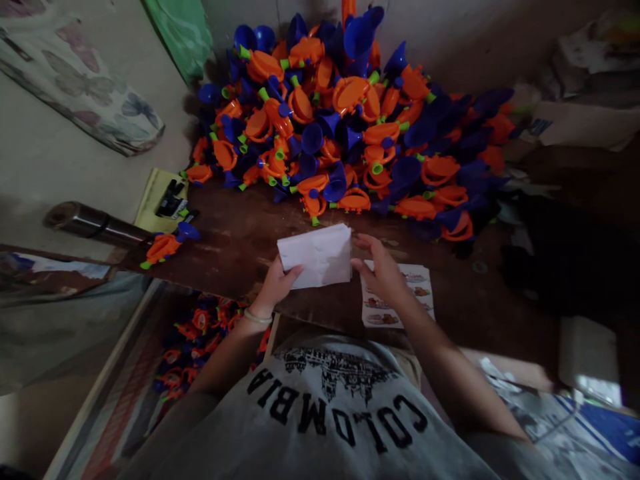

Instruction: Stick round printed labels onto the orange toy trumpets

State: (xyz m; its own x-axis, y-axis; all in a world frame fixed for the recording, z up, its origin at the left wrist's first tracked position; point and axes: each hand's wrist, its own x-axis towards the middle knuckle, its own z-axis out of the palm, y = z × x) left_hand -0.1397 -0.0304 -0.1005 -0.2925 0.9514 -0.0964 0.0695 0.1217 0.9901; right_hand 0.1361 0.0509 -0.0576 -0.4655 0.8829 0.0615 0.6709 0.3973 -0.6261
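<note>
1. Brown desk point(230, 233) carries orange-and-blue toys point(383, 133) heaped along its far side.
2. Left hand point(280, 281) grips white paper point(320, 257) over the desk's near middle.
3. Right hand point(384, 270), released, curves beside the paper's right edge.

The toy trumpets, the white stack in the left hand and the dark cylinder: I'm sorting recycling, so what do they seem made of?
Toy trumpets: probably moulded plastic, smooth, judging by solid bright colours and soft highlights.
White stack: apparently matt paper, with thin layered edges and a crease.
Dark cylinder: perhaps metal, given its sheen, though coated plastic is possible.
</note>
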